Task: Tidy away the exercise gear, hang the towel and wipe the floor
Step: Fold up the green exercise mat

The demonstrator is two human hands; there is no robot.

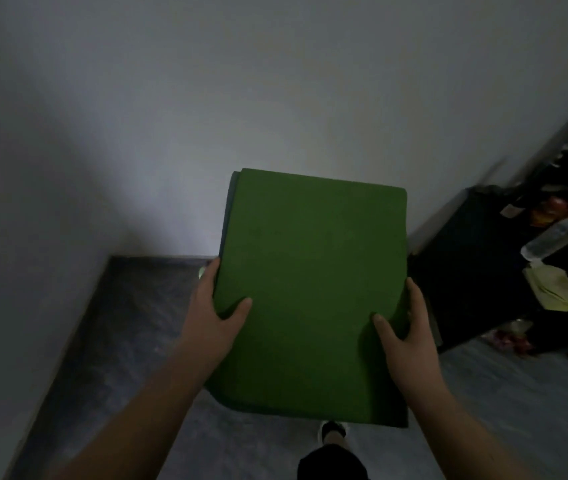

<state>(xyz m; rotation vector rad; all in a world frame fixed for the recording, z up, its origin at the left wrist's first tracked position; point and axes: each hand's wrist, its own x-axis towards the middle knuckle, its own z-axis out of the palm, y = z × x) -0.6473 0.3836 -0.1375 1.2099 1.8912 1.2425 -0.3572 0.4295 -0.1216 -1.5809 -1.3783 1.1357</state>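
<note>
The folded green mat [313,292] is held up between both hands, left hand [215,306] and right hand [402,327] each clamping a side edge, thumbs on top. It looks light, soft and floppy, so gripping the sides should keep the layers together. Bare floor [130,317] lies left of the hands; a cluttered dark shelf [483,271] crowds the right.

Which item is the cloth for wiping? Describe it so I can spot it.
Look right, to the dark low cabinet against the wall. On its top, just below the lying clear plastic bottle, sits a crumpled pale yellow-green cloth. It is the only soft, light-coloured thing there.
</note>
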